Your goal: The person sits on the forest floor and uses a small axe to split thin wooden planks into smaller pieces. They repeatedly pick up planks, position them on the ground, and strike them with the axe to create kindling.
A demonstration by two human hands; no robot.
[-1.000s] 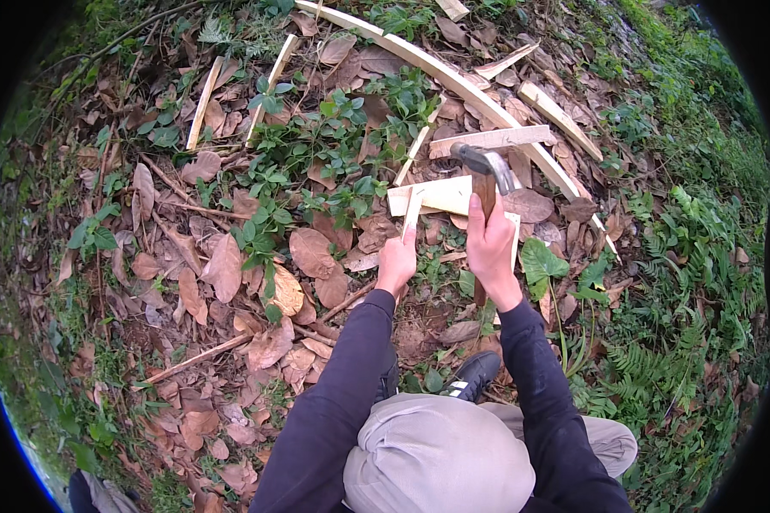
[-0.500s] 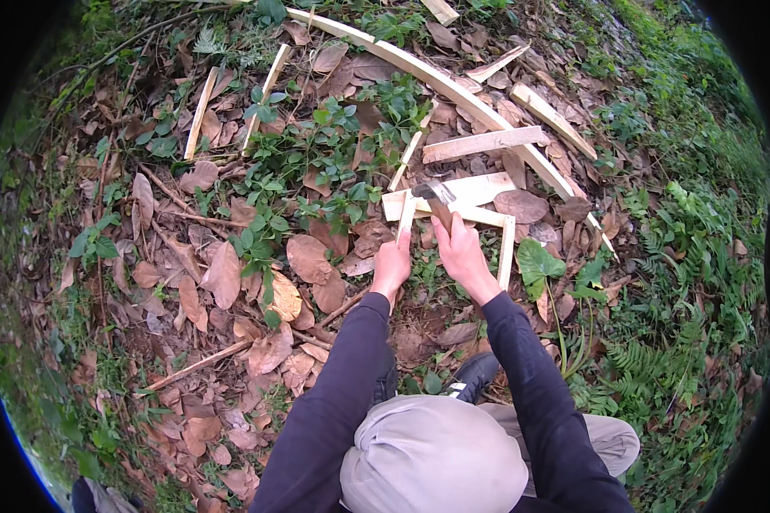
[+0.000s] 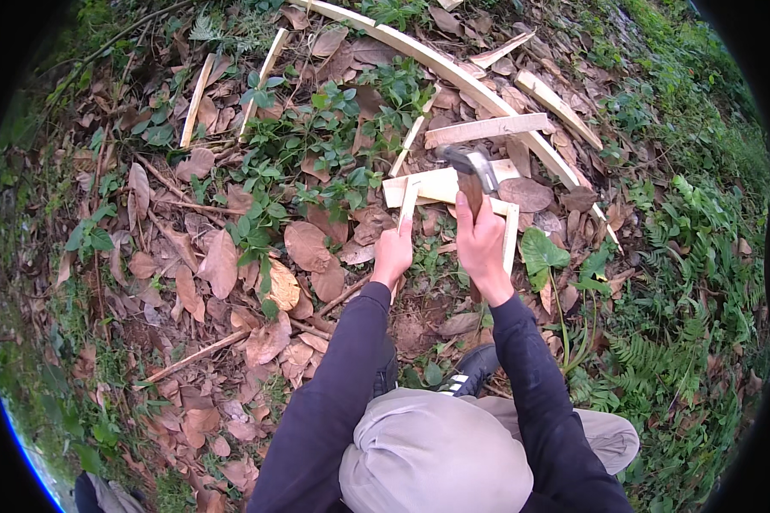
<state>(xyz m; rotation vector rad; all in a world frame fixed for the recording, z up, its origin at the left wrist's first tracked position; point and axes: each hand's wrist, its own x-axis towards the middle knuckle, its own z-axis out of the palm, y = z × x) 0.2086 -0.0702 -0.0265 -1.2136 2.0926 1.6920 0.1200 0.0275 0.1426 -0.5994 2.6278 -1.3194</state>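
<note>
My right hand (image 3: 483,246) is wrapped round the wooden handle of a hammer (image 3: 470,169), whose metal head is raised beside the wood. In my left hand (image 3: 393,255) is a narrow wooden strip (image 3: 409,202), gripped near its lower part. The strip's far end meets a wider pale board (image 3: 441,185) lying on the leaves. Another wooden strip (image 3: 511,238) joins that board's right side and runs toward me, partly hidden behind my right hand. Whether a nail stands in the near strip is too small to make out surely.
A long wooden slat (image 3: 441,64) lies across the far ground. Around it are a short plank (image 3: 488,129), another wood piece (image 3: 559,109) and two thin sticks at the far left (image 3: 198,98). Dry leaves, leafy plants and ferns (image 3: 650,368) surround me. My shoe (image 3: 473,369) is close below.
The hammer has lifted away from the left strip's top and moved right with my right hand. My left hand still holds the strip in nearly the same place.
</note>
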